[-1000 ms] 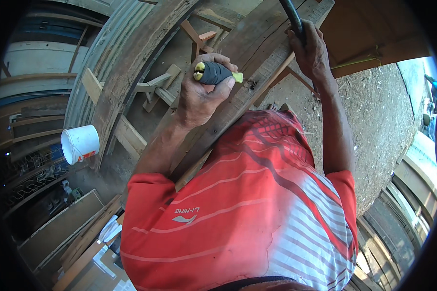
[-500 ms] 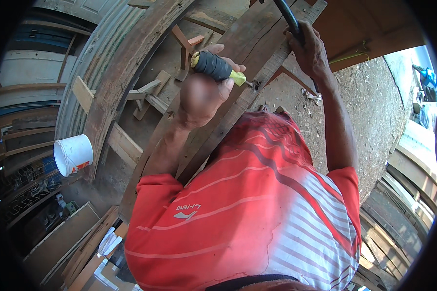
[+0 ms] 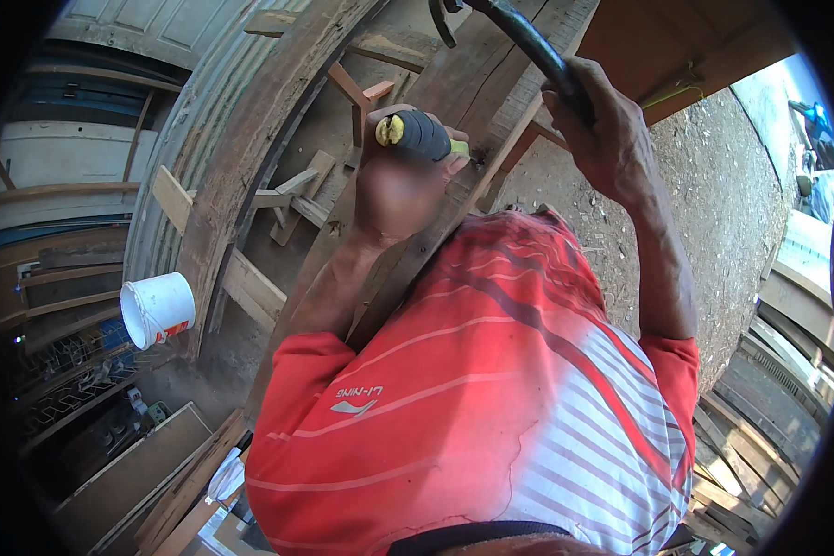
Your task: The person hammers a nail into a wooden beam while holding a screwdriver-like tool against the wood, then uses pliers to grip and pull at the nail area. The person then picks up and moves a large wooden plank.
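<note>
My left hand (image 3: 400, 190) is closed around a screwdriver (image 3: 415, 136) with a yellow handle wrapped in black tape. Its butt end faces up toward me, and its shank slants right to the edge of a long wooden plank (image 3: 491, 88); the tip is hard to see there. My right hand (image 3: 607, 125) grips the black handle of a hammer (image 3: 537, 51). The hammer is raised above the plank, its curved dark head partly cut off by the top of the view, apart from the screwdriver.
A second weathered beam (image 3: 250, 130) runs along the left, with short wood offcuts (image 3: 301, 195) between it and the plank. A white bucket (image 3: 160, 310) stands at left near shelving. Wood shavings cover the ground (image 3: 686, 195) at right; stacked boards (image 3: 751, 445) lie lower right.
My right hand has shifted slightly, and more of the hammer, including its head, shows at the top. My left hand tilts the screwdriver so its butt end faces me more; the view has shifted a little.
</note>
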### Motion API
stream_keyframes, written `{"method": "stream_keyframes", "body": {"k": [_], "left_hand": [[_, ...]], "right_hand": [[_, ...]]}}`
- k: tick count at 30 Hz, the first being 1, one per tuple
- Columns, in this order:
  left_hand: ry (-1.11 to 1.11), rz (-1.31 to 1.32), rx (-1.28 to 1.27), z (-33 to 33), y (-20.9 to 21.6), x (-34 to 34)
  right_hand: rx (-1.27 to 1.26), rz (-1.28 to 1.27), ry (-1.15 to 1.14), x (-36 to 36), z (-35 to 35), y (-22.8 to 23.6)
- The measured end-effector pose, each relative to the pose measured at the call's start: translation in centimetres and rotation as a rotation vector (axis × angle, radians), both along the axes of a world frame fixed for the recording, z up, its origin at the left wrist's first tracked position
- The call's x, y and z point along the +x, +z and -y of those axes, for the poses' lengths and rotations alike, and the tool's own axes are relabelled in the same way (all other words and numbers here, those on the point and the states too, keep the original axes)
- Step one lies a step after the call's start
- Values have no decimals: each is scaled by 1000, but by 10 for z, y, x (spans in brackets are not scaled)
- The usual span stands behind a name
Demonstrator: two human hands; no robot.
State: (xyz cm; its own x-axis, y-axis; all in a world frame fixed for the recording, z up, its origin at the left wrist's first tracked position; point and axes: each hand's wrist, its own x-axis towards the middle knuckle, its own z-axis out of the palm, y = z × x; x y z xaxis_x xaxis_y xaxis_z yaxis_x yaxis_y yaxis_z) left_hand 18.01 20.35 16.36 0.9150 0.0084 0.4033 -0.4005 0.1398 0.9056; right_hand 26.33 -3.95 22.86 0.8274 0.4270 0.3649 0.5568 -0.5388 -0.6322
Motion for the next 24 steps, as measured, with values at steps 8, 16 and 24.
{"method": "stream_keyframes", "body": {"k": [8,16,24], "left_hand": [[67,190,375,-1,4,-1],[88,239,464,-2,5,-3],[132,336,680,-3,4,-5]], "right_hand": [[18,-4,53,-41,7,42],[15,264,176,-67,16,65],[-81,230,172,-85,26,82]]}}
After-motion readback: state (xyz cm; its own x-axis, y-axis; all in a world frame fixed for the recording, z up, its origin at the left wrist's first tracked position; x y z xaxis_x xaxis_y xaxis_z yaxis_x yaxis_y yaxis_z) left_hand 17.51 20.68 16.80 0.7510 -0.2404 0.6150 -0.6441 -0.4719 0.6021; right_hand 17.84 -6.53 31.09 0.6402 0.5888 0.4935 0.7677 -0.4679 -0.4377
